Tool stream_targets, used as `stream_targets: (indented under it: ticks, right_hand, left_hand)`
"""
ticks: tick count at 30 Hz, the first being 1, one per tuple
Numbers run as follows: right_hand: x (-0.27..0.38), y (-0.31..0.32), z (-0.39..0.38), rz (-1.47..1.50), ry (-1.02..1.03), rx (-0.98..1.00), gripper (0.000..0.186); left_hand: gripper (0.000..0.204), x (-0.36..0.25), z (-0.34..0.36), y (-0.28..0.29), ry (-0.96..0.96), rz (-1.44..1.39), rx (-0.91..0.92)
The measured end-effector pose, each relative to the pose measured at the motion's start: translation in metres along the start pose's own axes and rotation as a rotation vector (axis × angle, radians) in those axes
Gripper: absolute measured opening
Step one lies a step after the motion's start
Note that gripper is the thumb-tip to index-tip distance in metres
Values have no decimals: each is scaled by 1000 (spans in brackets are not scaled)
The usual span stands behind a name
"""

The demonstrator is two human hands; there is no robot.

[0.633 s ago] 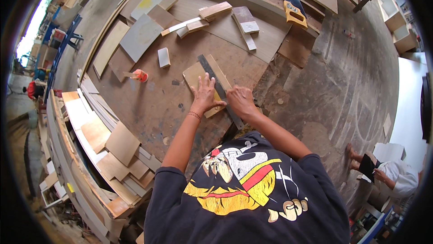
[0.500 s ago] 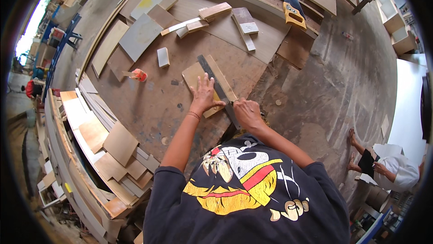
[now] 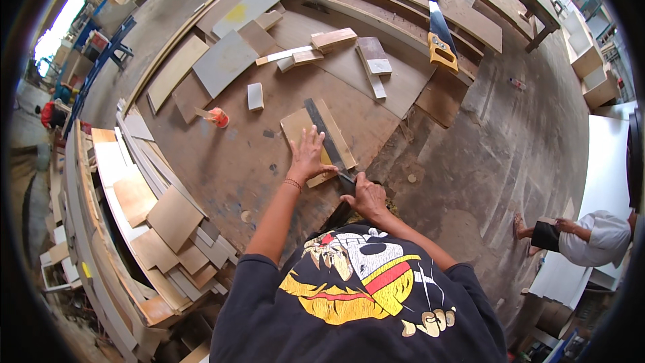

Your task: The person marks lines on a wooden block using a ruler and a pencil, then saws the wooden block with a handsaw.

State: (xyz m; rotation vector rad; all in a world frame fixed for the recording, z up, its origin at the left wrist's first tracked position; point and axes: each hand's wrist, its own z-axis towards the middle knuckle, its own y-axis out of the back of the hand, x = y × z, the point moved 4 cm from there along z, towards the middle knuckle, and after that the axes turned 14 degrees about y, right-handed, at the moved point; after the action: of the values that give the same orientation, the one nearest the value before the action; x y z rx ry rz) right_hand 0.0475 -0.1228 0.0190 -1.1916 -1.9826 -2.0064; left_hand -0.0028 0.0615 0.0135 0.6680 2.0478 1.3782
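Observation:
My left hand (image 3: 308,155) lies spread on a pale wooden board (image 3: 296,128) and a dark metal straightedge (image 3: 316,114) that runs lengthwise over it at the bench's middle. A narrow wood strip (image 3: 339,138) shows along the straightedge's right side. My right hand (image 3: 366,198) is closed at the straightedge's near end, below the board, around a dark thing too hidden to identify. An orange-red can (image 3: 219,118) with a flat stick across it stands to the left, and a small white block (image 3: 255,96) lies beyond.
Offcuts (image 3: 322,40) and grey panels (image 3: 224,61) lie at the workbench's (image 3: 215,161) back, beside a handsaw (image 3: 440,34). Board piles (image 3: 175,222) fill the left. A co-worker (image 3: 591,239) sits at the lower right; another person (image 3: 52,113) is at the far left.
My right hand has slid down along the straightedge toward my body. The whole view has shifted slightly, the bench appearing lower. The co-worker's hand and legs have moved.

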Motion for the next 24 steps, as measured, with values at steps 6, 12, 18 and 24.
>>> stream_targets:
  ticks: [6,12,18,24]
  right_hand:
    - [9,-16,-6,117,163,-1,47]
    - [13,-31,-10,74,240,29,46]
    - [22,-25,-11,64,330,-52,27]
    - [16,-33,-8,65,280,-14,43]
  left_hand:
    - [104,27,-6,-12,74,-184,-84]
    - [101,41,-25,-20,61,-211,-102]
    - [99,32,-24,-19,81,-163,-120]
    - [102,29,-20,-15,94,-142,-119]
